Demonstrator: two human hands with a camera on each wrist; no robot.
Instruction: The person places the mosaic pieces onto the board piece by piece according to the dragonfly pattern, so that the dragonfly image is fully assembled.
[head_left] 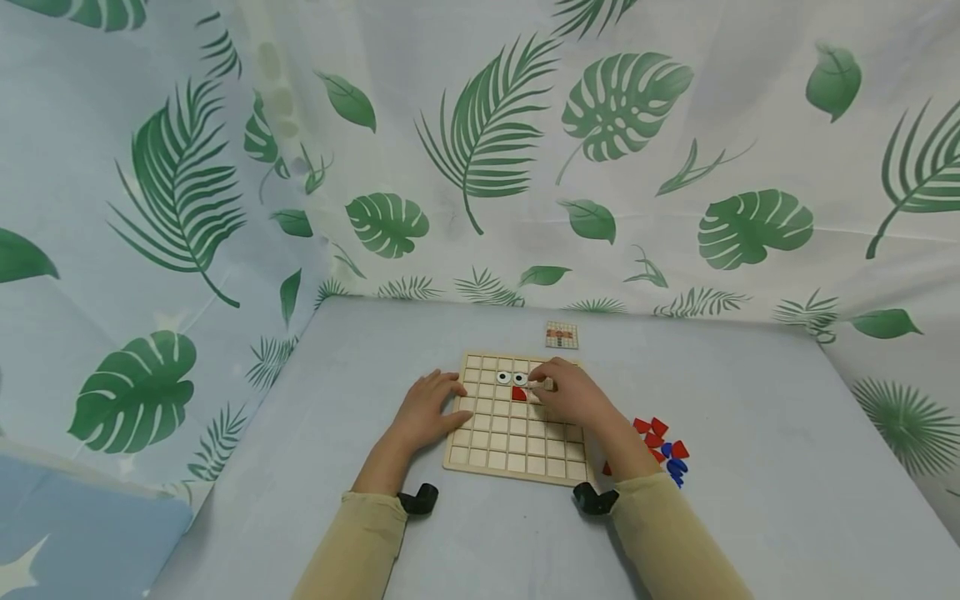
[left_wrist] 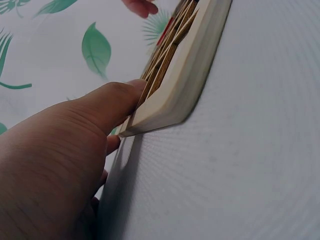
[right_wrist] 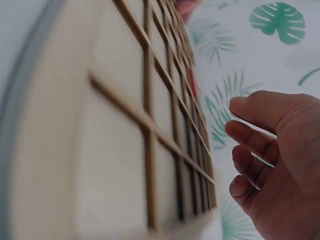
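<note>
A square wooden grid board (head_left: 498, 458) lies on the table. On its upper cells sit two white eye pieces with black centres (head_left: 503, 377) and a red piece with one rounded side (head_left: 518, 393). My left hand (head_left: 427, 412) rests at the board's left edge, its thumb (left_wrist: 112, 102) lying over the frame and its fingers spread along the side. Over the upper right part of the board is my right hand (head_left: 573, 396), fingertips close to the right eye piece. In the right wrist view, its thumb and bent fingers (right_wrist: 250, 137) stand apart with nothing visible between them.
Loose red pieces (head_left: 653, 440) and blue pieces (head_left: 677, 468) lie right of the board, partly behind the right forearm. A small card with a printed grid picture (head_left: 562, 335) lies beyond the board. Leaf-patterned curtains (head_left: 480, 250) stand behind and at the left.
</note>
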